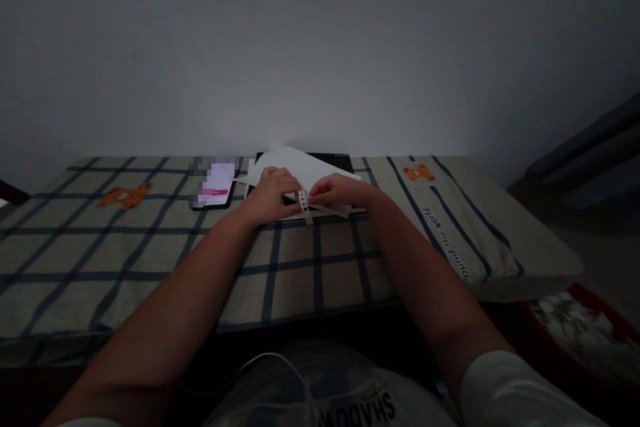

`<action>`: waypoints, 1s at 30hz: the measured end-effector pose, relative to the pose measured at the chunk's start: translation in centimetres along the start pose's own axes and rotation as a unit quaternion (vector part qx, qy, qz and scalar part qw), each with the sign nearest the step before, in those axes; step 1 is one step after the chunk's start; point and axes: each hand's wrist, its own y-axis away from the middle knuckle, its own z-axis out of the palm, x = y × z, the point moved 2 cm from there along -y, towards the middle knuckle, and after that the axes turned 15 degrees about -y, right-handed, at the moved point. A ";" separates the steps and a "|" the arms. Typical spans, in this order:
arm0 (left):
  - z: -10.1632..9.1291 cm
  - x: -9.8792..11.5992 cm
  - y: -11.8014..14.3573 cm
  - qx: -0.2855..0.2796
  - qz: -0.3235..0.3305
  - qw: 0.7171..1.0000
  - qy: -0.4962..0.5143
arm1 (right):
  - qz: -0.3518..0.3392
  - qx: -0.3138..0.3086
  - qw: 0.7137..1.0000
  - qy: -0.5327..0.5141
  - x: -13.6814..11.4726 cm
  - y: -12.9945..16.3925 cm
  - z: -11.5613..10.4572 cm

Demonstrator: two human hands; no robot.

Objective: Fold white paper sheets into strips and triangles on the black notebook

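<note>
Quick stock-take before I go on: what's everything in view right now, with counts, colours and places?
paper sheet: one, white, on the dark board, under both hands
small strip: one, white with dots, between the hands
dark board: one, black, table's far edge
phone: one, lit screen, left of the paper
tablecloth: one, beige with dark checks and orange bear prints
left hand: one, grip on the paper
right hand: one, grip at the strip

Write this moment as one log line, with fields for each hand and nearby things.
left hand: on white paper | right hand: pinching paper's fold | beside: phone | under: dark pad, checked cloth
</note>
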 end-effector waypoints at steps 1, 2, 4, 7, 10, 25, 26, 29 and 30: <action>0.0 0.0 0.0 0.003 0.000 1.000 -0.003 | 0.004 0.000 1.000 0.001 0.0 0.0 0.0; 0.0 0.0 0.0 0.007 0.002 1.000 -0.005 | 0.003 0.004 1.000 0.002 -0.1 0.0 0.0; 0.0 0.0 0.0 0.017 0.007 1.000 -0.003 | -0.008 0.010 1.000 -0.001 -0.2 0.0 0.0; 0.2 0.0 0.0 0.020 0.007 1.000 0.002 | -0.016 0.003 1.000 -0.013 -0.2 -0.1 0.0; 0.4 0.0 0.0 0.017 0.007 1.000 0.008 | -0.019 0.003 1.000 0.005 -0.2 -0.1 0.1; 0.1 0.0 0.0 0.018 0.005 1.000 0.006 | -0.022 0.012 1.000 -0.010 -0.4 0.2 0.0; 0.1 0.0 0.0 0.016 0.006 1.000 0.009 | -0.023 0.008 1.000 -0.011 -0.4 0.2 0.0; 0.1 0.1 0.0 0.019 0.006 1.000 0.015 | -0.023 0.002 1.000 -0.014 -0.5 0.2 0.1; 0.1 0.1 0.0 0.018 0.005 1.000 0.017 | -0.024 0.002 1.000 -0.012 -0.6 0.2 0.1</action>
